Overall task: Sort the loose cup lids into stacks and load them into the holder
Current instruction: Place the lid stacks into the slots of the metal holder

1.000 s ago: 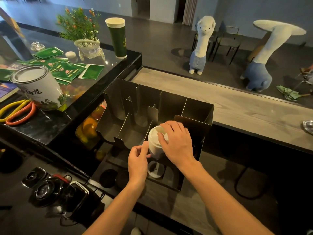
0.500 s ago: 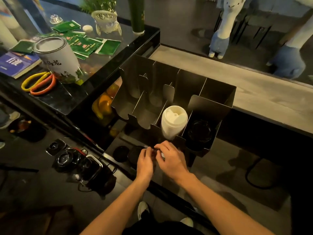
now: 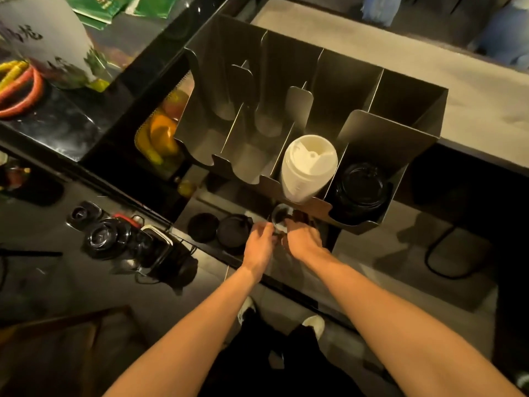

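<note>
A metal lid holder (image 3: 355, 81) with several slots stands on the counter. A stack of white lids (image 3: 307, 167) leans in its third slot, and a stack of black lids (image 3: 362, 186) fills the rightmost slot. The two left slots hold nothing. Below the holder's front edge, on a dark lower shelf, my left hand (image 3: 259, 247) and my right hand (image 3: 303, 239) pinch a dark lid (image 3: 280, 215) from either side. Two loose black lids (image 3: 203, 227) (image 3: 233, 230) lie just left of my hands.
A white tin (image 3: 43, 32), scissors with orange and yellow handles (image 3: 20, 90) and green packets (image 3: 97, 7) sit on the black counter at left. Blender parts and cables (image 3: 114, 239) lie lower left. A grey wooden countertop (image 3: 429, 61) runs behind the holder.
My hands let go of the white lid stack, which now rests in the third slot. They dropped to the lower shelf and closed around a dark lid. My view tilted downward.
</note>
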